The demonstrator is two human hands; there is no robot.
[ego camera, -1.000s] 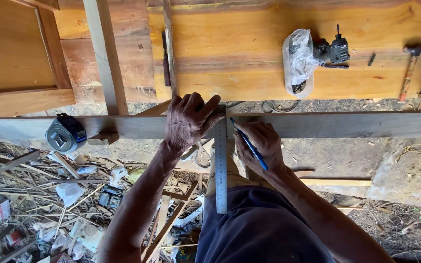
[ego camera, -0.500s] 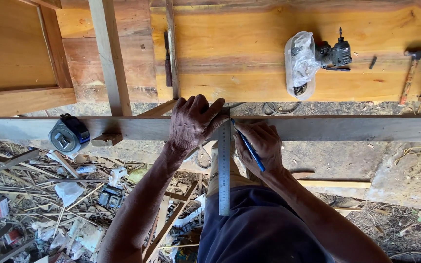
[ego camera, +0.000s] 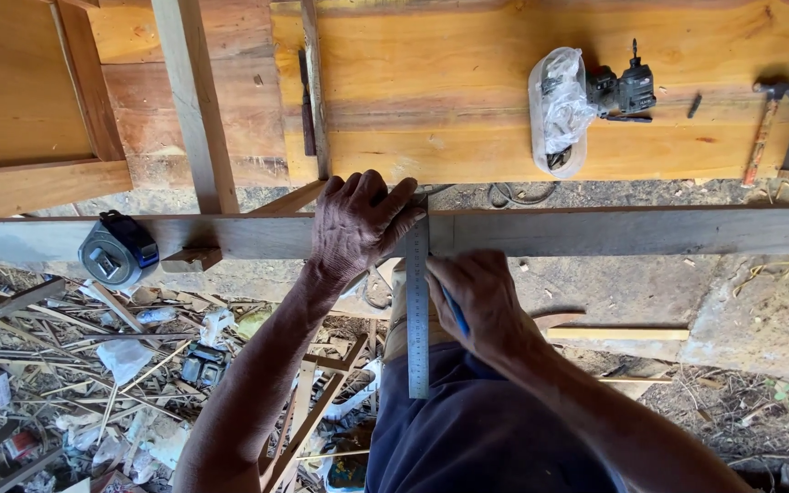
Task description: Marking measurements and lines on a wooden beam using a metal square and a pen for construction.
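Two bare hands are at work: one left hand (ego camera: 355, 222) and one right hand (ego camera: 469, 297). There is one long grey wooden plank (ego camera: 632, 232), one flat steel ruler (ego camera: 417, 310) and one blue pencil (ego camera: 455, 312). One round grey-and-blue tape measure (ego camera: 118, 251) sits on the plank. Further off lie one clear plastic bag (ego camera: 559, 110), one black power drill (ego camera: 625, 91) and one wooden-handled hammer (ego camera: 763, 128).

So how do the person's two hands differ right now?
The left hand lies spread on the long plank, pinning the steel ruler; the right hand is curled around a blue pencil. The left sits farther from the body, the right nearer. Both are bare and touch the ruler.
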